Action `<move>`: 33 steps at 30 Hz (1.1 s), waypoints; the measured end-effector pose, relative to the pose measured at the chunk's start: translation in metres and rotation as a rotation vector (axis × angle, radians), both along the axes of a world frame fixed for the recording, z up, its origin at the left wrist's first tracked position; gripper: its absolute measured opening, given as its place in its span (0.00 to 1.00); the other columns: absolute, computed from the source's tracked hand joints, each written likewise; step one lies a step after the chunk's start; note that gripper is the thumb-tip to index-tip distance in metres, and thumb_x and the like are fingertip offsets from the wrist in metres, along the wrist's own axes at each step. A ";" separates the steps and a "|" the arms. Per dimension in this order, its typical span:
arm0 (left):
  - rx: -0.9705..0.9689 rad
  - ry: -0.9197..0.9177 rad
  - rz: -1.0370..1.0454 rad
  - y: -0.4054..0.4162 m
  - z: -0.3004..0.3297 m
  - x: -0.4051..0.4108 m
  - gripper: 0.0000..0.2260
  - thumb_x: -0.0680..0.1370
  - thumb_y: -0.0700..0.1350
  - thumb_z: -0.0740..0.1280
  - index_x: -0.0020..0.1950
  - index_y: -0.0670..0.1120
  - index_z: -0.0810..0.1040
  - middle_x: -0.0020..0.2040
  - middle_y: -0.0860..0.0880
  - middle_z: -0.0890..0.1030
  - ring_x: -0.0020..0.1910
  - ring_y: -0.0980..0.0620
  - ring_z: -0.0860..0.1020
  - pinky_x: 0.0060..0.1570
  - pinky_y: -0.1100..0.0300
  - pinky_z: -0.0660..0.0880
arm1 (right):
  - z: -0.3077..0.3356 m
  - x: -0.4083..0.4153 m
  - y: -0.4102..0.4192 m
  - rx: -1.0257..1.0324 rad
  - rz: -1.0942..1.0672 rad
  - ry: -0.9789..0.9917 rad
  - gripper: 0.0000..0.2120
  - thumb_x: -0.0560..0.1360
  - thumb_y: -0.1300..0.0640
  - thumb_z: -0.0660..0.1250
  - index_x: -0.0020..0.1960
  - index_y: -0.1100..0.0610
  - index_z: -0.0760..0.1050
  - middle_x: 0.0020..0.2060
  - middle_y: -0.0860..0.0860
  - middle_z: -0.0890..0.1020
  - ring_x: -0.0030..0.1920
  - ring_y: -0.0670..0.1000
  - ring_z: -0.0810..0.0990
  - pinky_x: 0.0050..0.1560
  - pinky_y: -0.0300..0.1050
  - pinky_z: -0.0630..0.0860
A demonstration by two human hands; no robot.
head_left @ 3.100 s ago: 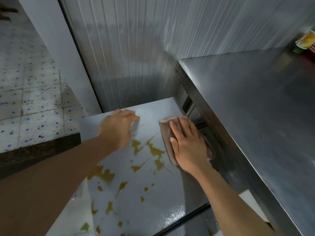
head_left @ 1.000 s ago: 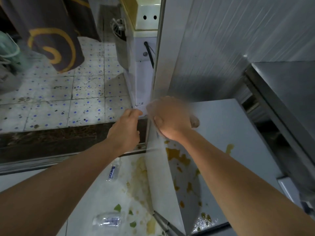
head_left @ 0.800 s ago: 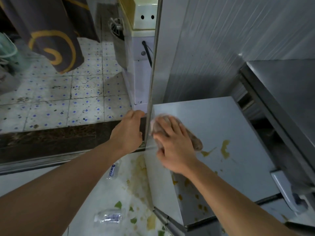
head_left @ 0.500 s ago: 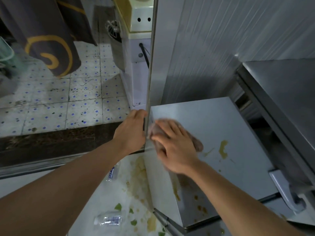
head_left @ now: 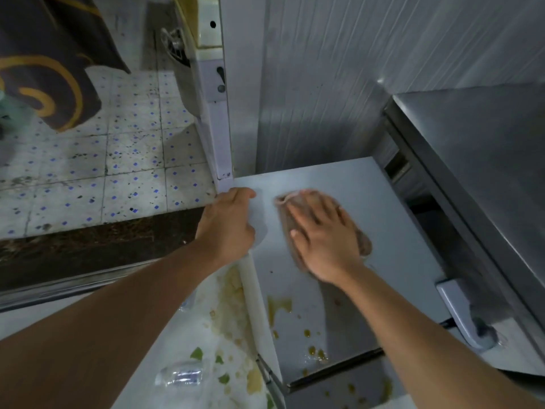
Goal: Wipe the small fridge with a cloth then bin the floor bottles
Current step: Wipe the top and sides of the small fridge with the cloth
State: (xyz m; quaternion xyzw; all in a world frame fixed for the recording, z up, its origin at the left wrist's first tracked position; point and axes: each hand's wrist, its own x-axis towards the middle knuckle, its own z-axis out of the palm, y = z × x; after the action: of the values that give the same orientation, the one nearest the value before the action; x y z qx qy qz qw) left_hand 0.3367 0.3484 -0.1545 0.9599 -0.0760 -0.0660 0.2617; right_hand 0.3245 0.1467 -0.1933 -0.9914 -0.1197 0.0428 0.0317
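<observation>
Pressing flat with straight fingers, the right hand (head_left: 323,237) was held on the cloth (head_left: 363,243) atop the fridge (head_left: 383,208). The fridge's left top edge was gripped by the left hand (head_left: 228,225), fingers curled. Yellow stains (head_left: 278,305) were noted nearer the front. One bottle (head_left: 180,376) lay on the floor (head_left: 203,343), left of the fridge.

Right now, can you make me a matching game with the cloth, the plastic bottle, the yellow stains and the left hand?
Things:
1. cloth
2. plastic bottle
3. yellow stains
4. left hand

Places:
A. lying on the floor
B. on the near part of the fridge top
C. under the flat right hand
D. at the fridge top's left edge

Pairs: 1-C, 2-A, 3-B, 4-D
</observation>
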 end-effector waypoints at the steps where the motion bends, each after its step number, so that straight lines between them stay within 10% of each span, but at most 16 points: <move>1: 0.037 -0.018 -0.033 -0.007 -0.002 0.000 0.26 0.72 0.38 0.64 0.70 0.47 0.65 0.69 0.48 0.68 0.66 0.46 0.67 0.64 0.53 0.64 | -0.002 0.012 -0.016 -0.025 -0.055 -0.005 0.28 0.78 0.41 0.43 0.77 0.44 0.52 0.78 0.51 0.52 0.76 0.58 0.53 0.74 0.58 0.51; 18: 0.197 -0.003 -0.104 -0.078 -0.017 0.027 0.26 0.73 0.42 0.62 0.70 0.56 0.65 0.75 0.54 0.59 0.71 0.46 0.56 0.68 0.49 0.54 | 0.000 -0.009 -0.092 -0.045 -0.199 -0.026 0.28 0.79 0.42 0.41 0.78 0.46 0.48 0.78 0.52 0.51 0.77 0.57 0.52 0.74 0.60 0.54; 33: 0.366 -0.035 -0.204 -0.076 -0.032 0.052 0.26 0.75 0.58 0.62 0.72 0.63 0.58 0.77 0.54 0.54 0.68 0.41 0.59 0.62 0.43 0.64 | -0.003 0.073 -0.099 0.010 -0.284 -0.048 0.27 0.80 0.43 0.47 0.77 0.48 0.50 0.77 0.55 0.51 0.75 0.62 0.53 0.71 0.61 0.59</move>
State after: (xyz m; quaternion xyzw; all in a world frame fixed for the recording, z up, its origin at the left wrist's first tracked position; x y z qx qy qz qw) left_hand 0.3885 0.2726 -0.1860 0.9797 -0.1640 -0.0882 0.0738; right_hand 0.3975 0.0477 -0.1963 -0.9989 0.0208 0.0135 0.0393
